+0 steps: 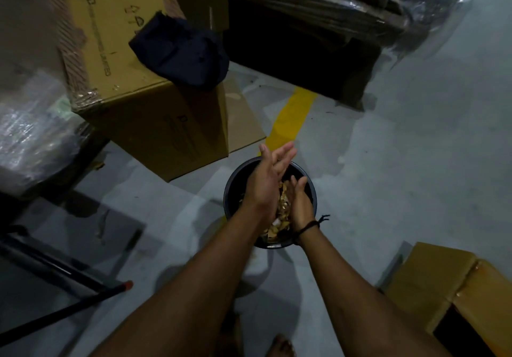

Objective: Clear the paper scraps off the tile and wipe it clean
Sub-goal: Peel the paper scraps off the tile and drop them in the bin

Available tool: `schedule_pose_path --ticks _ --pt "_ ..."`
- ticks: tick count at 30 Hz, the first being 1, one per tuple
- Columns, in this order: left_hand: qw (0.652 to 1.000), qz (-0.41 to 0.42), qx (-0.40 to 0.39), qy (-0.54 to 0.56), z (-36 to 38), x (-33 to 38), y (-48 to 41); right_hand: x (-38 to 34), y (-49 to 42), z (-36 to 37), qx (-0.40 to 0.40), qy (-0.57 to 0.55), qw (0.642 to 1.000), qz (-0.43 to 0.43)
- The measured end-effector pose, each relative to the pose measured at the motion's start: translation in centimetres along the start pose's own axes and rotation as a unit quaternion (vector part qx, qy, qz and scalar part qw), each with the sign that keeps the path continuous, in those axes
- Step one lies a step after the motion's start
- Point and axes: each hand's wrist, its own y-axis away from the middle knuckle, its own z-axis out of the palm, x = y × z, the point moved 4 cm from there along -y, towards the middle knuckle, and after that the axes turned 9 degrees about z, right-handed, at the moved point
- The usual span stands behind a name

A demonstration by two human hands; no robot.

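**Paper scraps pressed between two hands above a bin**

Paper scraps (283, 207) sit in a brown and white wad between the palms, right over the mouth of a black bin (309, 187). The left hand (265, 183) lies flat against the wad with its fingers straight and pointing away. The right hand (299, 204) cups the other side, its fingers only lightly bent; a dark cord (309, 226) circles that wrist. The bin stands on a grey floor (415, 162), with a yellow stripe (293, 115) just beyond it. To the left, a cardboard box (155, 123) carries a dark cloth (180, 51). A black pole (63, 311) lies at lower left.
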Motion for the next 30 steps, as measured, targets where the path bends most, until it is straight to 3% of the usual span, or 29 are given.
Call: schedule_pose_path --ticks 3,6,8,11,14,17,22,30 --pt "0.991 -0.008 -0.045 -0.129 1.1 -2.4 1.0 -3.1 2.2 0.7 0.0 -0.134 0.991 0.021" --pt "0.932 0.047 -0.126 -0.338 0.7 -5.0 1.3 -5.3 4.2 0.7 -0.087 -0.257 0.958 0.09" --pt "0.918 0.021 -0.1 -0.382 -0.3 -5.2 1.1 -6.8 6.3 0.1 -0.117 -0.264 0.954 0.083" --pt "0.95 -0.064 0.003 -0.306 -0.9 -2.8 2.5 -9.9 10.2 -0.8 -0.073 -0.194 0.978 0.002" --pt "0.968 -0.088 0.016 -0.233 1.1 2.3 5.0 -13.7 14.8 -0.3 -0.042 -0.113 0.991 -0.065" --pt "0.98 -0.06 0.048 -0.183 3.6 9.4 8.1 -17.2 19.9 0.7 -0.018 0.001 0.995 -0.096" --pt "0.977 0.041 0.099 -0.183 4.7 21.8 15.9 -23.3 29.4 3.8 -0.027 0.161 0.963 -0.214" --pt "0.936 0.181 0.239 -0.183 -5.2 33.5 30.8 -21.7 43.3 16.1 -0.147 0.277 0.904 -0.29"
